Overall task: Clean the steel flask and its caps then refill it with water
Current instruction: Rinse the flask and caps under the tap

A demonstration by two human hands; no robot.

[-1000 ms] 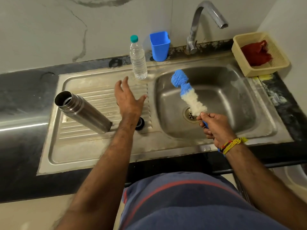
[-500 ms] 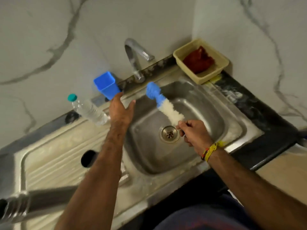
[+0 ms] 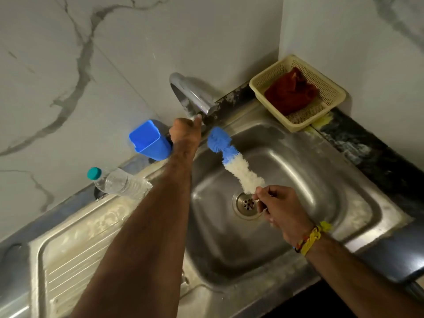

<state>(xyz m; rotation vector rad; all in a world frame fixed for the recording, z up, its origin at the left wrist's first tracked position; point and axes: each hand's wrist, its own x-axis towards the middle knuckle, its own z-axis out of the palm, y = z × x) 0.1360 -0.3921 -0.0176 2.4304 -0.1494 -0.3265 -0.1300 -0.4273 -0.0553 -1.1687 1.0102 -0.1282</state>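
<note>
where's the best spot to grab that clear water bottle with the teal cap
Grip the water bottle round its clear body, just below the teal cap. It stands on the sink's drainboard against the wall, so come from the front. Avoid the right side, since the left hand and its forearm reach past there toward the tap.

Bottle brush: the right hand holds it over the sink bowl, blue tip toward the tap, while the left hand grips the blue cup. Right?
Not quite. The head view shows the left hand at the base of the tap, not on the blue cup, which stands untouched beside it. The rest holds: the right hand holds the bottle brush over the sink bowl, blue tip toward the tap.
</note>
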